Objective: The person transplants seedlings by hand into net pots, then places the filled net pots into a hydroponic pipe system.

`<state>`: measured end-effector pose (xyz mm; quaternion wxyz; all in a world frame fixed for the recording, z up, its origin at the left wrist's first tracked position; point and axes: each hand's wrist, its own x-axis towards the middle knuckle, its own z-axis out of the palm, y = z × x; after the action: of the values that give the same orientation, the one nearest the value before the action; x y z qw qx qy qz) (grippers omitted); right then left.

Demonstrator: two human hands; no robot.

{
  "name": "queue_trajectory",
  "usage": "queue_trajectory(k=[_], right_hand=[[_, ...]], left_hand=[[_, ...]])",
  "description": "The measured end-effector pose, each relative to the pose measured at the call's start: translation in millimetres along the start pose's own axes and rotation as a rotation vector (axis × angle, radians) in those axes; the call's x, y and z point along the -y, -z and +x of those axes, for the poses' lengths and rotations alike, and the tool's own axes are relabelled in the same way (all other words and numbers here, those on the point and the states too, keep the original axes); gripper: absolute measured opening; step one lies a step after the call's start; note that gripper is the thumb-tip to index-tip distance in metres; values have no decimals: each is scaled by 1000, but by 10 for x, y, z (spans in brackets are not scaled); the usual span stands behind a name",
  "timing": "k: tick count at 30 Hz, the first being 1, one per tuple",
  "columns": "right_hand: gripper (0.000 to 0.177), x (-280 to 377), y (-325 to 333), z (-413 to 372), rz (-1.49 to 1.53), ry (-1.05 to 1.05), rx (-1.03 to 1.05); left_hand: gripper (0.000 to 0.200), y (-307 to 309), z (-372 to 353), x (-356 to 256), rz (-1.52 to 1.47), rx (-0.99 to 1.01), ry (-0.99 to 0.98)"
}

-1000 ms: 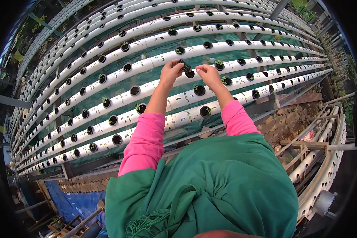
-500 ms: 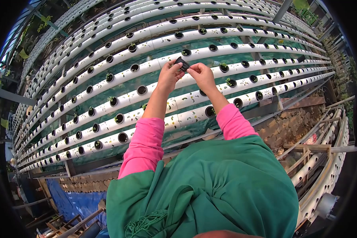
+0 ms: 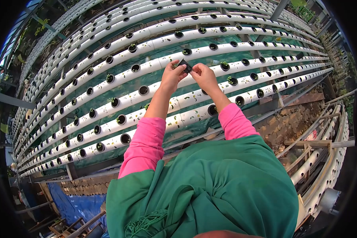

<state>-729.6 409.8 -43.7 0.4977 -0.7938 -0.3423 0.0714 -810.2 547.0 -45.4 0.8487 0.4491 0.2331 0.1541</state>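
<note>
Both hands are raised over the white pipes, close together. My left hand (image 3: 173, 76) is closed round a small black net pot (image 3: 184, 64), with the thumb over its near side. The pot is tilted, and its inside is too small to make out. From the other side, my right hand (image 3: 205, 77) pinches at the pot's right end with thumb and fingertips. Just beyond the pot, a seedling (image 3: 185, 51) shows in a pipe hole.
Long rows of white pipe (image 3: 146, 66) with round holes stretch across, many with black cups and small seedlings. Green sheeting (image 3: 150, 91) lies beneath. At lower left is a blue tarp (image 3: 77, 204). More holed pipes (image 3: 311, 162) stand at the right by a timber frame.
The black pot has turned a little between my hands, and my fingers have shifted on it. The arms stay in nearly the same place; the view has moved slightly.
</note>
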Motion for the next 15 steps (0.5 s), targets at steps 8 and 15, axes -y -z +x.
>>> queue_trajectory(k=[8, 15], right_hand=[[31, 32, 197, 48, -66, 197, 120], [15, -437, 163, 149, -185, 136, 124]], left_hand=[[68, -141, -84, 85, 680, 0, -250], [75, -133, -96, 415, 745, -19, -265]])
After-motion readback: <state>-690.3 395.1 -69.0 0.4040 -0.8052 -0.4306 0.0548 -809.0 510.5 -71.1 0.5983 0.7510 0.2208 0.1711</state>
